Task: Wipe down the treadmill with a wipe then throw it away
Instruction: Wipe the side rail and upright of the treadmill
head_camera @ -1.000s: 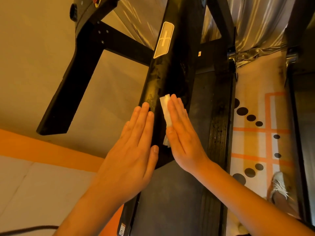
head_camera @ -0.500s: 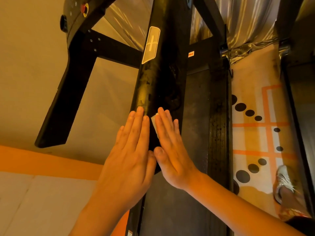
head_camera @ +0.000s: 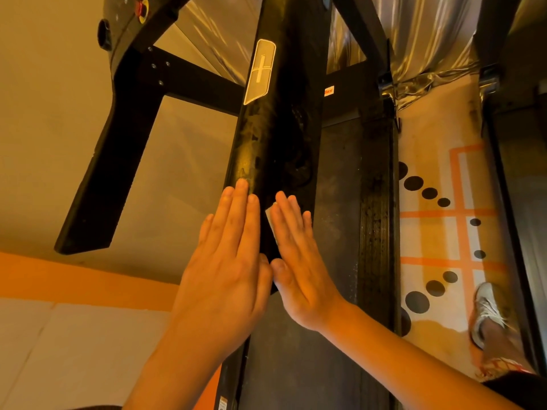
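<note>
Both hands flat on the black handrail [head_camera: 266,137] of the treadmill, one per side, thumbs almost touching. Right hand [head_camera: 299,261]: fingers straight and pressed together, palm pinning the wipe [head_camera: 270,221] against the rail's right face. Left hand [head_camera: 228,261]: same flat pose on the rail's left edge, nothing under it that I can see. The wipe is mostly hidden; only a pale strip shows along the right hand's index-finger side, between the two hands. The rail under both palms is covered, so the contact area is unreadable. Ahead of the fingertips the rail surface looks smeared and blotchy. Further ahead on the rail is a pale badge [head_camera: 260,71] with a plus sign and no text. Right of that, a small white-orange sticker [head_camera: 329,91], print too small to read. Behind the left wrist, at the bottom edge, another sticker [head_camera: 222,403] is cut off and illegible. Up-left of the hands, the console [head_camera: 141,8] is clipped by the frame; a red button shows. Right of the right hand sit the dark belt [head_camera: 334,179] and a ribbed side strip [head_camera: 374,226]. Beyond those is a floor mat [head_camera: 429,241] with orange lines and black dots, plus a light sneaker [head_camera: 485,312], the leg above it blurred. Top right, silvery fabric [head_camera: 429,34], partly blocked by frame struts.
</note>
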The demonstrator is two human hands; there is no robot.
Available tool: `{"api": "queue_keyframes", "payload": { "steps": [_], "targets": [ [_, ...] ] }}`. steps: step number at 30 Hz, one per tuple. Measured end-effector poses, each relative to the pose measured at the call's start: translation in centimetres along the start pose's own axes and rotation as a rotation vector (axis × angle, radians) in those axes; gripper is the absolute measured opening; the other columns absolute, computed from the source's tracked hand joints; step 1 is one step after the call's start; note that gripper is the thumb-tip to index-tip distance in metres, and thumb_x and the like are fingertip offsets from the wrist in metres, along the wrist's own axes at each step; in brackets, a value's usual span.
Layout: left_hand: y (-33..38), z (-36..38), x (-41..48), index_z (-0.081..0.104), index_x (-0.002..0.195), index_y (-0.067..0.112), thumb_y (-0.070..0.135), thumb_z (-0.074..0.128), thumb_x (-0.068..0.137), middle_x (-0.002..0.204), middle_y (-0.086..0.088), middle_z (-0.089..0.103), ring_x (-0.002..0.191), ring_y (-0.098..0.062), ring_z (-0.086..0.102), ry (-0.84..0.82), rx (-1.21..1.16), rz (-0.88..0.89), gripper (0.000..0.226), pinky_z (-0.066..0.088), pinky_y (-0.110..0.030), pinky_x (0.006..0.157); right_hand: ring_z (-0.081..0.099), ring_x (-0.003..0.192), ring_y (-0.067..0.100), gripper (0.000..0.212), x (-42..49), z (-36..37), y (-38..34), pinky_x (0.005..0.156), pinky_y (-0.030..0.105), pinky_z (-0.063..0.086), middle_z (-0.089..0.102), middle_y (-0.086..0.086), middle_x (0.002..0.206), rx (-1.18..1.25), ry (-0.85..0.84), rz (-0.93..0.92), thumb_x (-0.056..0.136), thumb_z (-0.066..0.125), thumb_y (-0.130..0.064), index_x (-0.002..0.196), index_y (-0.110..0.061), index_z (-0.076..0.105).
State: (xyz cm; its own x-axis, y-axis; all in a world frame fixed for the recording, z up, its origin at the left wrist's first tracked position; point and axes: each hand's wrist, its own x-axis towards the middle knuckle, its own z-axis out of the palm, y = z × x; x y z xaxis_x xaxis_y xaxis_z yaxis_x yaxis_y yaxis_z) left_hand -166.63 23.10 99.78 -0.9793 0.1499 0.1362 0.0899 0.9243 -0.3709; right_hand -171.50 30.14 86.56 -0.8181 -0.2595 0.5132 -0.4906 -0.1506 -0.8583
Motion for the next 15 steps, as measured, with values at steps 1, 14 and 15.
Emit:
{"api": "queue_keyframes", "payload": {
  "steps": [1,14,15],
  "targets": [
    [0.0,0.0,0.0,0.02,0.159,0.003,0.032,0.032,0.103,0.168,-0.018,0.017,0.156,-0.03,0.014,0.001,0.001,0.001,0.064,0.018,-0.058,0.117,-0.002,0.159,0.026,0.065,-0.2,0.1,0.3,0.127,0.038,-0.008,-0.006,-0.003,0.173,-0.01,-0.005,-0.012,0.108,0.008,-0.052,0.163,-0.016,0.003],
    [0.9,0.3,0.0,0.024,0.159,0.001,0.032,0.027,0.105,0.167,-0.019,0.019,0.155,-0.033,0.018,0.01,0.116,-0.045,0.063,0.021,-0.053,0.12,-0.009,0.159,0.022,0.068,-2.2,0.2,1.3,0.127,0.034,-0.009,-0.013,-0.005,0.172,0.016,0.001,0.13,0.106,0.008,-0.059,0.163,-0.026,-0.007],
    [1.0,0.3,0.0,0.023,0.159,0.001,0.032,0.028,0.105,0.167,-0.019,0.018,0.155,-0.033,0.017,0.006,0.121,-0.047,0.063,0.02,-0.052,0.12,-0.01,0.159,0.019,0.067,-2.6,0.1,1.7,0.127,0.031,-0.009,-0.014,-0.008,0.172,0.018,0.015,0.169,0.105,0.008,-0.061,0.163,-0.031,-0.009]
  ]
}}
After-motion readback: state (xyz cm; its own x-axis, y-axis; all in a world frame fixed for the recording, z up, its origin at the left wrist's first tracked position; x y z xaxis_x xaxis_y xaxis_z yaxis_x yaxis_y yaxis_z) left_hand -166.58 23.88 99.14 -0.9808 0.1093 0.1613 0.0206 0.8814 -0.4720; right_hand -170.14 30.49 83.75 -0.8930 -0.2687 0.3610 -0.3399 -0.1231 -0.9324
